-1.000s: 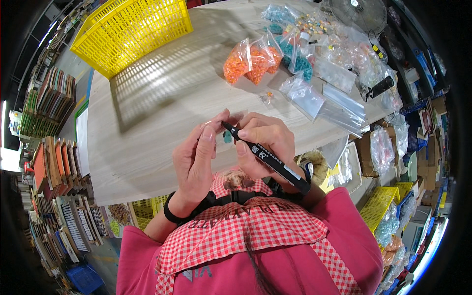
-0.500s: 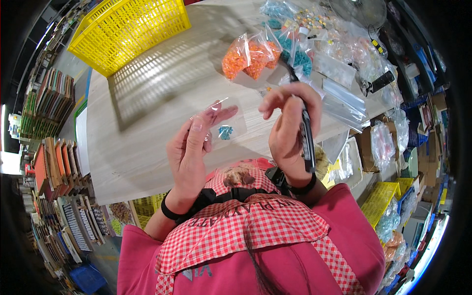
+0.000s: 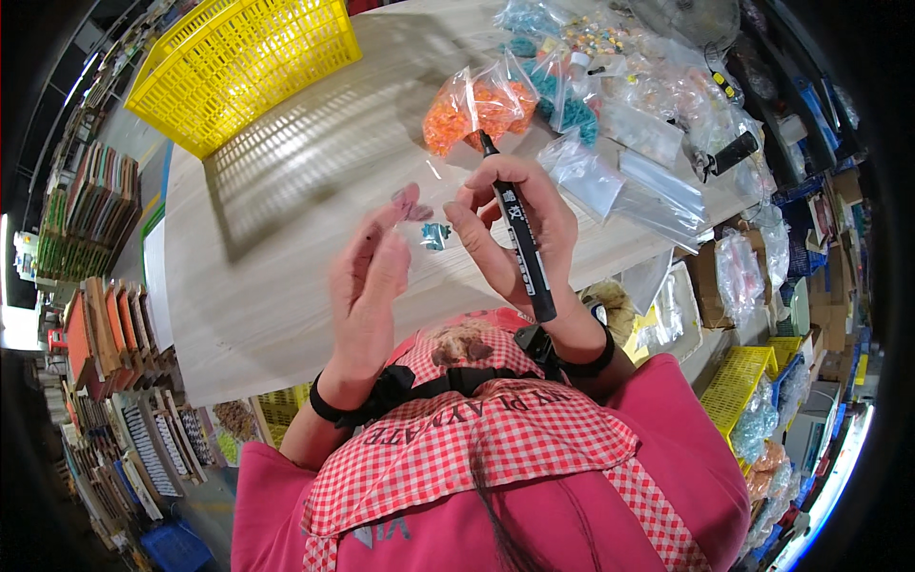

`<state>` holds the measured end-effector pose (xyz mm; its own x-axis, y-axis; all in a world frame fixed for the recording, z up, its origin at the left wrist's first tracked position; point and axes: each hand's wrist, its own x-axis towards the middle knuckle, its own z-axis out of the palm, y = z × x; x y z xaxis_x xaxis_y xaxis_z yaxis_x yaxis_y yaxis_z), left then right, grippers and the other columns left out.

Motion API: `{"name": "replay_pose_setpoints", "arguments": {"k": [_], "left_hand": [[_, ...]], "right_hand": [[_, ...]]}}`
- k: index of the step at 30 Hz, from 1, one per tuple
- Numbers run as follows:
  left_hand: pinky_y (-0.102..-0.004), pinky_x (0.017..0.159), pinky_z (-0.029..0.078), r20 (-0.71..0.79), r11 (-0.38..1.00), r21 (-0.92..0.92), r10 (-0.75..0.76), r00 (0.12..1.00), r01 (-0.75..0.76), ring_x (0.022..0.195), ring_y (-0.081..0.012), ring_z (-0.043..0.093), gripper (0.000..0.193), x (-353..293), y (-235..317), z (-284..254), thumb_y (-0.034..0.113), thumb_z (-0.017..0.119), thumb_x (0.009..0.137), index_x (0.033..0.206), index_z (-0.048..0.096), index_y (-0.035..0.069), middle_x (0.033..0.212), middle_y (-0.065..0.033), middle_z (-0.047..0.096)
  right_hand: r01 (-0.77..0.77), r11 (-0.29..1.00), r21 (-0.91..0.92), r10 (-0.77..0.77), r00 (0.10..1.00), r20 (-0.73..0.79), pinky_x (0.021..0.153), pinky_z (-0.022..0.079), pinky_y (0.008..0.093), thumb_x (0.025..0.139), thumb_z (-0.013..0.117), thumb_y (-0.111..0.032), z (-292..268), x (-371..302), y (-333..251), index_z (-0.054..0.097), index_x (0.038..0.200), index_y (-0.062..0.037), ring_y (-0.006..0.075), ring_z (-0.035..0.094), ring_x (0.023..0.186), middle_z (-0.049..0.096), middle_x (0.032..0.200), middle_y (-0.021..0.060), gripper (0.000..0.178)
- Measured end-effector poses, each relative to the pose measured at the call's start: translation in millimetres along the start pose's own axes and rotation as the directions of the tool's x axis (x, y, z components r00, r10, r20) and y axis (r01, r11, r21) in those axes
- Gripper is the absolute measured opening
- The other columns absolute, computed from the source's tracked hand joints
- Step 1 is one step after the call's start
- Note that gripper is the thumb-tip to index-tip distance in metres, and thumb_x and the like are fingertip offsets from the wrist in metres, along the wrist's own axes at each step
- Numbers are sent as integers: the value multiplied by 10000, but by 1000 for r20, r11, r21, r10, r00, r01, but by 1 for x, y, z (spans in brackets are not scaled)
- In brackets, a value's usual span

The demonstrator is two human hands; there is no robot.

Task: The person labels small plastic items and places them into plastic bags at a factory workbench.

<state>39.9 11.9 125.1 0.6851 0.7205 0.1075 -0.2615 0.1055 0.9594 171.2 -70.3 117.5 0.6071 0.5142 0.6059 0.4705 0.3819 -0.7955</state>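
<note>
One small clear bag [image 3: 437, 212] w/ teal bits [image 3: 436, 236] pinched in L hand [image 3: 370, 272] over table [image 3: 305, 276]; R hand [image 3: 551, 229] grips blk marker [image 3: 520, 238] just beside. Beyond: bigger bags [image 3: 510, 74] w/ orange bits [image 3: 446, 119], yellow basket [image 3: 253, 71].

- One view, head: left unit of a side-by-side fisheye pair worn on the person's head.
- Faces steeply down across the near edge of the table [image 3: 286, 319] — checked apron [image 3: 457, 434] fills lower middle, this side of table.
- Close range: left hand [image 3: 367, 281] and right hand [image 3: 551, 229] large mid-frame, above near part of table.
- Very wide: reaches yellow basket [image 3: 253, 76] at table's far left, fan [image 3: 681, 17] at its far right, stacked boards [image 3: 107, 329] left of it, yellow crate [image 3: 736, 386] right of it; top edge crops basket and fan.
- Upright, unmirrored — dark curved rim all round, beyond table on either side.
</note>
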Motion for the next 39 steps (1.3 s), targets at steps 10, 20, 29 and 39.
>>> {"name": "replay_pose_setpoints", "arguments": {"k": [10,20,29,39], "left_hand": [[-195,814,435,7,994,29,-104,995,103,909,-41,550,281,2,-21,-12,82,641,926,1186,627,-23,991,-1,638],[-203,801,440,3,986,-81,-149,989,148,861,-56,549,307,8,-28,-11,78,689,878,1159,633,-31,925,18,613],[-171,511,247,141,923,-285,-226,964,258,617,1,325,317,12,-49,-31,180,532,926,1162,647,1,912,-14,625],[-196,540,272,14,937,-196,-291,957,288,680,-51,352,433,3,-46,-38,277,476,930,1236,579,-11,978,-22,561]], "right_hand": [[-89,990,-110,108,978,179,586,482,251,821,719,-32,-8,4,2,566,1010,-50,112,616,651,615,735,60,244],[12,982,-187,31,975,221,575,445,246,812,682,32,0,2,-7,563,964,-37,118,542,617,577,739,58,205],[-91,996,0,91,995,44,617,480,213,776,726,68,-13,2,-9,564,935,-51,88,601,722,613,840,29,256],[-166,919,-356,296,889,349,650,429,218,774,706,10,-31,27,14,532,841,-40,58,519,692,514,714,-10,193]]}}
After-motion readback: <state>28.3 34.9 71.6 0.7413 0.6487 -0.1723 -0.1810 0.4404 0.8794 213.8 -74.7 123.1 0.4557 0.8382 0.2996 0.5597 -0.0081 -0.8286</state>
